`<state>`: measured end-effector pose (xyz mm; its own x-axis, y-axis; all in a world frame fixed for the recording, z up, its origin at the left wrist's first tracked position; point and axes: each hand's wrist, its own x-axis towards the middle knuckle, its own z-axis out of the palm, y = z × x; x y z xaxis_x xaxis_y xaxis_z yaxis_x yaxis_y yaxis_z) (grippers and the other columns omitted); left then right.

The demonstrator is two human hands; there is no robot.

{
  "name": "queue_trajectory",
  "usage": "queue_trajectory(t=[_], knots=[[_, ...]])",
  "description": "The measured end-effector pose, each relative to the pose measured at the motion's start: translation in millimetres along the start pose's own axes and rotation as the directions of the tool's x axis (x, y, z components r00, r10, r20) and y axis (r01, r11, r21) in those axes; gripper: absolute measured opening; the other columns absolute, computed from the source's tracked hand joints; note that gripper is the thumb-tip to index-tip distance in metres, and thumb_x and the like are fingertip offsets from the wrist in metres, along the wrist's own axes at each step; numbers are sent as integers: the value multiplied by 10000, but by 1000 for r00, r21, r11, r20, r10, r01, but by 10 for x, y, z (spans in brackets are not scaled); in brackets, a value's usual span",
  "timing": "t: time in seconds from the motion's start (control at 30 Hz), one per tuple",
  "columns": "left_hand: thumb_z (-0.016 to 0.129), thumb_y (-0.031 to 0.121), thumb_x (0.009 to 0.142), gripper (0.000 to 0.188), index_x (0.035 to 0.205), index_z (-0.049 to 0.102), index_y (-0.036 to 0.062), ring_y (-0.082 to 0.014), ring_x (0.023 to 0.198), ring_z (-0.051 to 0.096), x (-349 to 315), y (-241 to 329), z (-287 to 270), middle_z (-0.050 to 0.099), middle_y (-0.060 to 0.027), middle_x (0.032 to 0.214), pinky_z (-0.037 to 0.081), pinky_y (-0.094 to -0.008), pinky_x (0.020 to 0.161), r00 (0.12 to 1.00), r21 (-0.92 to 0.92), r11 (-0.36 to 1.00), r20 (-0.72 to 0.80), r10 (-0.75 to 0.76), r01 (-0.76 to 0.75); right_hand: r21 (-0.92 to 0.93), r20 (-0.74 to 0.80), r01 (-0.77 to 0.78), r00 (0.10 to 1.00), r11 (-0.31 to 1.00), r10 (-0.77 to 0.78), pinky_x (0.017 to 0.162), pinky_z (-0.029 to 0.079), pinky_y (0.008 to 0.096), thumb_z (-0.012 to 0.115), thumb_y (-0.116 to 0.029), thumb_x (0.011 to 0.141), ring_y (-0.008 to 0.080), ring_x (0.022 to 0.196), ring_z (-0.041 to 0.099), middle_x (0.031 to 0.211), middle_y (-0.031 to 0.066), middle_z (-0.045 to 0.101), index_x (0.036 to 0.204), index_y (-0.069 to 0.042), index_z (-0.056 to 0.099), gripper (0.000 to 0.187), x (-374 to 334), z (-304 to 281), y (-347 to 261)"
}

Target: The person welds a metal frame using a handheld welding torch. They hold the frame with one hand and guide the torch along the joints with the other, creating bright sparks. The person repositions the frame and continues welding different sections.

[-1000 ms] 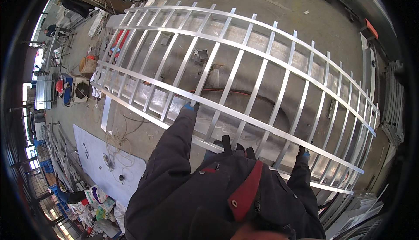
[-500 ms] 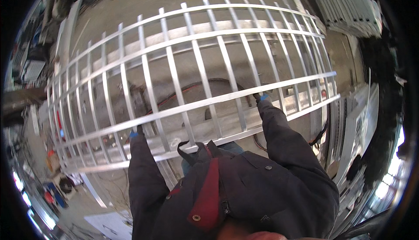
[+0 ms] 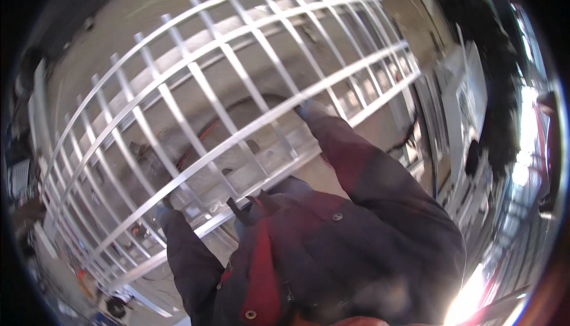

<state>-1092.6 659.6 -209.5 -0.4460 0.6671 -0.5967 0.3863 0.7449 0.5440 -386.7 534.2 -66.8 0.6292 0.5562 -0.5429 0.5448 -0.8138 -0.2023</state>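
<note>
A long silver metal railing panel (image 3: 225, 145), with several upright bars crossed by long rails, stretches in front of me. My left hand (image 3: 164, 206) is at its lower inner rail, toward the left end. Farther right along that same rail is my right hand (image 3: 304, 110). Both look closed around the rail, with a bit of blue at each cuff; the rail and motion blur hide most of the fingers. The panel's nearest rail passes close to the front of my dark jacket.
Beneath the panel lie pale beams (image 3: 246, 163) and a dark, partly red hose (image 3: 205, 130). Long metal profiles (image 3: 436, 130) and a light sheet (image 3: 466, 91) stand to the right. Assorted blurred items crowd the floor at lower left.
My view has turned, so the panel now slants more steeply, its right end higher in the picture. Both hands keep their places on the rail. The picture is more blurred.
</note>
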Motion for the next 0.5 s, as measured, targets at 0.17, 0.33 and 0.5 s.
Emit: queue_trajectory(t=[0.17,0.33,0.5], knots=[[679,501,948,486,1216,676,95,-299,751,632,-8,77,-5,662,-122,849,489,-426,652,1000,67,998,2,13,-13,-11,-2,-144,990,989,144,950,543,518,652,-551,931,435,1136,677,1229,230,711,1302,-120,680,569,-81,36,-16],[676,486,952,481,1232,671,95,-314,814,629,-79,164,4,662,-130,910,493,-432,700,1000,112,994,11,15,-16,-86,-35,-139,990,986,137,930,553,516,665,-532,928,405,1106,697,1194,191,735,1216,-128,718,499,23,214,133],[673,471,955,476,1247,666,95,-329,876,626,-100,273,9,661,-138,972,496,-437,748,1000,148,989,12,21,-22,-86,-30,-97,995,992,95,929,559,512,662,-516,934,399,1079,708,1154,179,749,1219,-124,716,488,40,253,200]])
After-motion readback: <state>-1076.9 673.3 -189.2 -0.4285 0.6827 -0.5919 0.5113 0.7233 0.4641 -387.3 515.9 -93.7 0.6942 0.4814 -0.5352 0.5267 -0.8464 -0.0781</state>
